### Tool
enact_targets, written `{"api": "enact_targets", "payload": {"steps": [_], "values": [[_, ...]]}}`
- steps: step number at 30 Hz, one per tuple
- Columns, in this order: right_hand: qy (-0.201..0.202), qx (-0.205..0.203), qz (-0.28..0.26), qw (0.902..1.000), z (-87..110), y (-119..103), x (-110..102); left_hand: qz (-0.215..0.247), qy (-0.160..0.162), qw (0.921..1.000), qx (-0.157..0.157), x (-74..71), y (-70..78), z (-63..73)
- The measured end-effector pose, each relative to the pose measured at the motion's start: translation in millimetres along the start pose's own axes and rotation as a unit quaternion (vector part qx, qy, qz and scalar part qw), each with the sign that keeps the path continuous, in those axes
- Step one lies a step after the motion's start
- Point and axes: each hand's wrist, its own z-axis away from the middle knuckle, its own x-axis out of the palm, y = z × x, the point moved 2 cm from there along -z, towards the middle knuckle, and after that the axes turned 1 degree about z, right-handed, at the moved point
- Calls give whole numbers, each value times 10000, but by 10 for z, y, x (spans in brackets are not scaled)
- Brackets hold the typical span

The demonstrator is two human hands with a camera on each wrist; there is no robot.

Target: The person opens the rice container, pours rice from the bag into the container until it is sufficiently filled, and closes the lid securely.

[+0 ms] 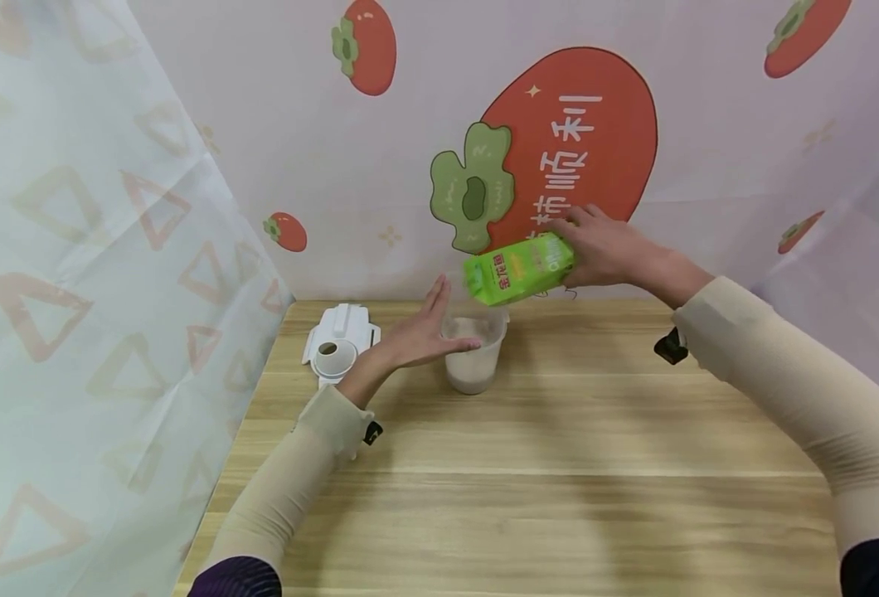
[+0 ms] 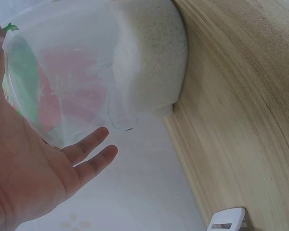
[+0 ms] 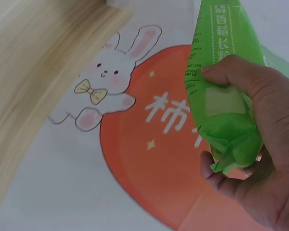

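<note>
My right hand (image 1: 602,246) grips a green rice bag (image 1: 522,269) by its rear end, fingers and thumb around it. The bag lies tilted in the air, its front end over a clear plastic container (image 1: 478,371). In the left wrist view, pale rice (image 2: 151,53) fills the lower part of the container, and the green of the bag shows near its rim. Alongside the rim is my left hand (image 1: 426,333), its fingers extended and thumb spread apart. The bag's mouth is hidden in the right wrist view.
On the wooden table (image 1: 484,497), a white plastic lid (image 1: 346,319) lies at the back left, with a white round funnel-like piece (image 1: 335,358) by it. A patterned wall covering (image 1: 380,166) stands behind, and another (image 1: 111,332) along the left.
</note>
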Motion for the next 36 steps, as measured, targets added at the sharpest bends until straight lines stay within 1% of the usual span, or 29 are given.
{"api": "enact_targets", "payload": {"steps": [8,15,18,23,29,36], "values": [[120,49,-107,9999,142,245,61,-58,-26,10000,-51,-5,24,8],[269,45,-443,9986,301,488,135,-28,0,10000,-25,-5,17,8],[181,140,-584,9980,365,590,172,-57,-15,10000,-31,-1,10,8],[6,383,-584,9976,473,769,247,-113,1,9999,-30,12,-8,-4],[-213,743,-826,9936,620,991,387,-117,14,9999,-41,17,-9,-2],[-365,776,-1056,9907,801,1207,590,-79,38,10000,-39,14,3,-2]]}}
